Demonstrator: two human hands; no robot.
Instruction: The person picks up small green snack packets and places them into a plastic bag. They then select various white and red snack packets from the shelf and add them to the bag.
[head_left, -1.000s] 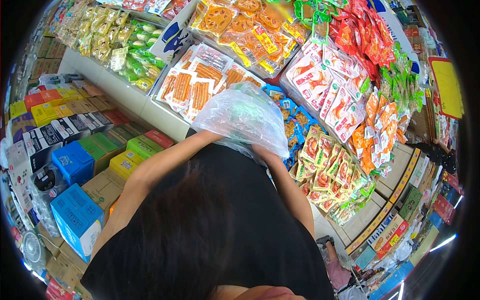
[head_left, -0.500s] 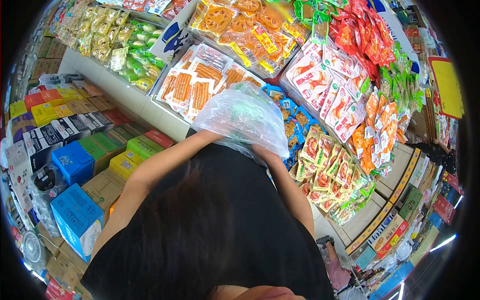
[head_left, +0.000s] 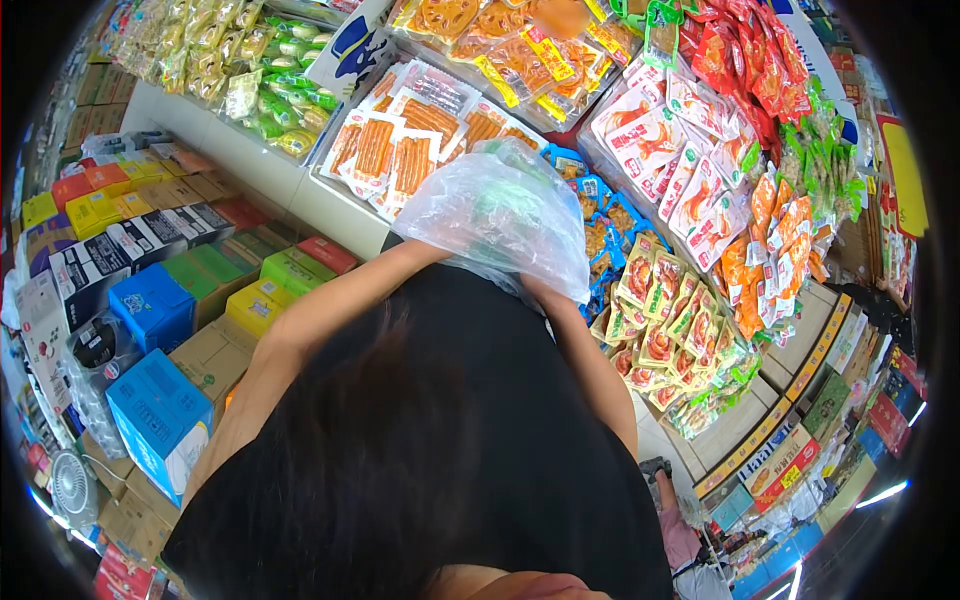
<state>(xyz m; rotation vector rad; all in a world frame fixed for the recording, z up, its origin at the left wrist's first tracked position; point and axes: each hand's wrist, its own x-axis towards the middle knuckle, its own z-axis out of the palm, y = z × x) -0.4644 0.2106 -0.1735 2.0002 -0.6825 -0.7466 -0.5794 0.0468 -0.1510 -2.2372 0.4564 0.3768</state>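
Observation:
A translucent white plastic bag (head_left: 490, 210), puffed out and with something green showing through, is held up in front of my chest. My left hand (head_left: 436, 250) holds it at its lower left edge, and the bag covers the fingers. On the other side, my right hand (head_left: 538, 288) grips the lower right part, its fingers also mostly hidden behind the plastic. Just beyond the bag lie flat packs of orange-brown snack sticks (head_left: 375, 150). Blue snack packets (head_left: 600, 225) sit right of it, close to my right hand.
Bins ahead hold lotus-root slice packs (head_left: 500, 45), white-and-red packets (head_left: 650, 140), red packets (head_left: 745, 60) and beige packets (head_left: 665, 320). Stacked cartons (head_left: 155, 305) stand on my left, near a white fan (head_left: 72, 482). Another person (head_left: 680, 535) is at the lower right.
The view has shifted slightly, so the displays sit a little farther right and the bag a little lower right. Both hands stay at the bag.

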